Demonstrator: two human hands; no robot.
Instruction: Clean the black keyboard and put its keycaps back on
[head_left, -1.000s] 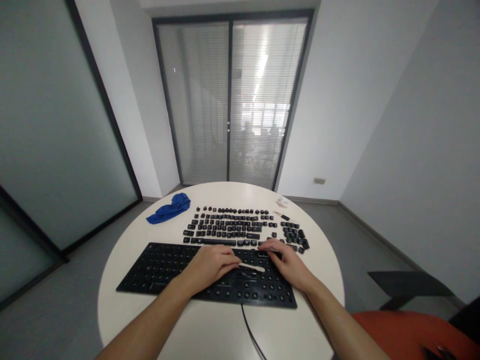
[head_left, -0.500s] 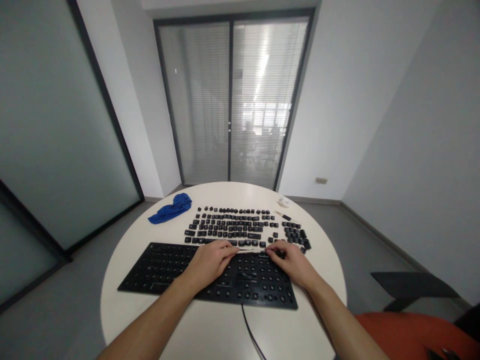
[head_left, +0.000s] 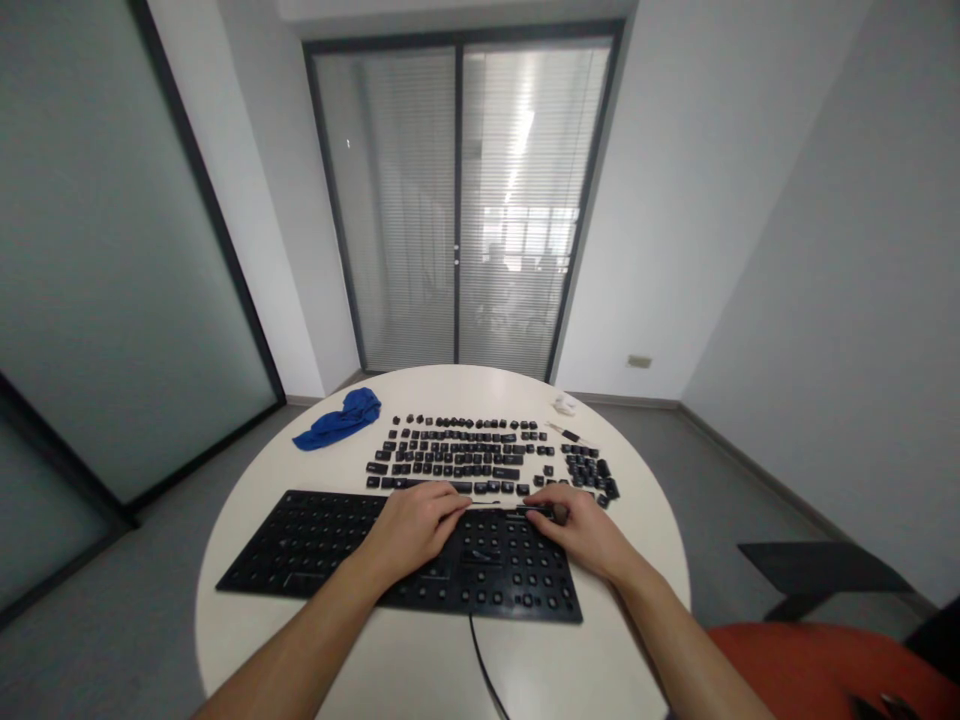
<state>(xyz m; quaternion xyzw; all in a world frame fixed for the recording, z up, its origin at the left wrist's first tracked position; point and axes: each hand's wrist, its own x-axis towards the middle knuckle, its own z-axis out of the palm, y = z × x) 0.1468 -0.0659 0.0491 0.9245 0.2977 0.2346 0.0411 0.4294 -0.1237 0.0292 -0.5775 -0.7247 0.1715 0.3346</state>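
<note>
Keyboard (head_left: 491, 580), black, one: flat on the table (head_left: 255, 640), laid crosswise, its visible key positions without caps. Cable (head_left: 484, 660) leads off the near edge.

Left hand (head_left: 418, 520): above the middle of the keyboard, closed in a pinch on a thin pale stick (head_left: 484, 503), whose free end points toward the other hand. Tip too small to read.

Right hand (head_left: 574, 520): fingers curled near the keyboard's far right corner, fingertips facing the stick. Something dark and slim shows at them; whether it is gripped, cannot tell.

Keycaps (head_left: 506, 473), black, many: in rows beyond the keyboard, with a separate block at the right. Long bar cap in the nearest row.

Blue cloth (head_left: 341, 420), one: crumpled, left of the rows. Slender tool (head_left: 571, 436) with dark middle: beyond the right block. White item (head_left: 564, 404), small: near the far rim, kind unclear.

Step in hand, as judged: close work with the stick at the keyboard's far edge, both hands brought together. Next move calls for a light, steady pinch, exact placing of the stick's end, and fingers held off the nearest row of caps.
</note>
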